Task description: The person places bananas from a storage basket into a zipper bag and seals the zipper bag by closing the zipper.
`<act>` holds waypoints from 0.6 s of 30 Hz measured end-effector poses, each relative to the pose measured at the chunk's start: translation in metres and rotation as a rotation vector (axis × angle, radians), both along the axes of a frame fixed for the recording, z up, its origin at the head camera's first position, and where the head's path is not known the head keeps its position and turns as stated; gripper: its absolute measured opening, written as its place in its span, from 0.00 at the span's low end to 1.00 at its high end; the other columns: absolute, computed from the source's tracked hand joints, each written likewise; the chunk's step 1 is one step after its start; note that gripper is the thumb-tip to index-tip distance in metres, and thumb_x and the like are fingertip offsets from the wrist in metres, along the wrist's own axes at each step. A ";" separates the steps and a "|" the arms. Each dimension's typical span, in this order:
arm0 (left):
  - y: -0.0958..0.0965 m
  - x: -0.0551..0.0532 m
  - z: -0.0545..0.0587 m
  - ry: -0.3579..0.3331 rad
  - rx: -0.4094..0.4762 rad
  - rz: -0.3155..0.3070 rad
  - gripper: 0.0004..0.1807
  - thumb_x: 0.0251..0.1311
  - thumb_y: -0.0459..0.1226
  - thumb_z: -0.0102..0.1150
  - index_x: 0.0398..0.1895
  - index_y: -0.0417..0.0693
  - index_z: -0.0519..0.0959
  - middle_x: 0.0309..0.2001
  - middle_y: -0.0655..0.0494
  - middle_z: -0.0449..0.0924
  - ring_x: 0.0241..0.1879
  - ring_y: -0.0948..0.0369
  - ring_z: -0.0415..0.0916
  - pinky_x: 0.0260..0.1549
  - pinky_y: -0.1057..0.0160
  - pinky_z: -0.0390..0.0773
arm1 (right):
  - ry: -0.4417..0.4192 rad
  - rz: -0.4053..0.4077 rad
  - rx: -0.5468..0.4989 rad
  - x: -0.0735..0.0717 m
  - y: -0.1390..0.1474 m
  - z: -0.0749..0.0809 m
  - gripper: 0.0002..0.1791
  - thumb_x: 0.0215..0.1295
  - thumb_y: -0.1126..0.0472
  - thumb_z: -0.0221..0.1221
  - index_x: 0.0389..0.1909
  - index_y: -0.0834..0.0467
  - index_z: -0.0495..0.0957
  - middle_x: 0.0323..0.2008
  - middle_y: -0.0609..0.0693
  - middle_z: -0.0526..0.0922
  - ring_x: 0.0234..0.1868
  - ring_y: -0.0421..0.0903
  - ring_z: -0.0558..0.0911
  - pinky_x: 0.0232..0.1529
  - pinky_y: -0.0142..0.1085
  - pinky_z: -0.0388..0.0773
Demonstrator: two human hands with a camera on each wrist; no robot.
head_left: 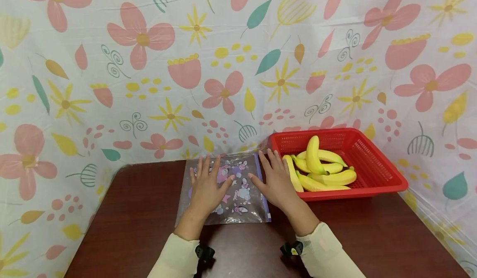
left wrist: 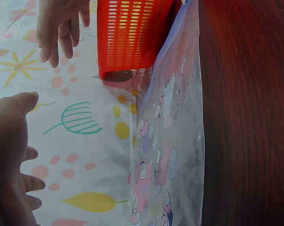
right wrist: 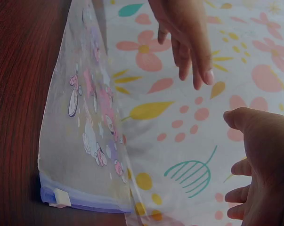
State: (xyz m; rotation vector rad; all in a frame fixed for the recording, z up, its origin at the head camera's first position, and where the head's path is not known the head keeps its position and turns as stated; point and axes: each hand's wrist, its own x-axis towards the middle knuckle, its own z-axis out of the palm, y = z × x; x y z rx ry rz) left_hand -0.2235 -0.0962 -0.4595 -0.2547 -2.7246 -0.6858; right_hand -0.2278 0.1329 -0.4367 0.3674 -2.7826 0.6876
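Observation:
A clear zip bag (head_left: 231, 211) printed with pink and purple cartoon figures lies flat on the dark wooden table. Its purple zip edge faces right, with a white slider (right wrist: 61, 198) at the near corner. My left hand (head_left: 207, 189) hovers over the bag's left part, fingers spread and straight. Over the zip edge hangs my right hand (head_left: 277, 181), fingers likewise extended, close to the basket's left side. Both wrist views show a gap between the hands and the bag; neither hand holds anything. Several yellow bananas (head_left: 333, 177) lie in the red plastic basket (head_left: 376, 162).
The basket stands at the table's back right, against the flower-patterned cloth (head_left: 223, 33) that hangs behind. The brown tabletop (head_left: 141, 228) shows left of the bag and in front of it. A dark wrist camera sits at each cream sleeve (head_left: 177, 257).

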 end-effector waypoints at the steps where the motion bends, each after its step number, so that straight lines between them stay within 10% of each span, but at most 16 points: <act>1: 0.000 0.000 0.000 0.000 -0.001 -0.001 0.46 0.66 0.68 0.48 0.81 0.55 0.54 0.81 0.41 0.47 0.82 0.43 0.35 0.73 0.27 0.39 | -0.001 0.002 0.001 0.000 0.000 0.000 0.48 0.64 0.38 0.61 0.79 0.54 0.56 0.79 0.60 0.55 0.81 0.62 0.47 0.79 0.63 0.39; 18: 0.003 0.003 -0.003 -0.036 0.032 -0.025 0.45 0.68 0.65 0.49 0.80 0.53 0.56 0.81 0.41 0.46 0.82 0.43 0.36 0.73 0.28 0.41 | -0.039 0.127 -0.112 0.005 -0.005 -0.006 0.44 0.66 0.46 0.64 0.78 0.55 0.59 0.77 0.60 0.59 0.76 0.61 0.64 0.70 0.58 0.68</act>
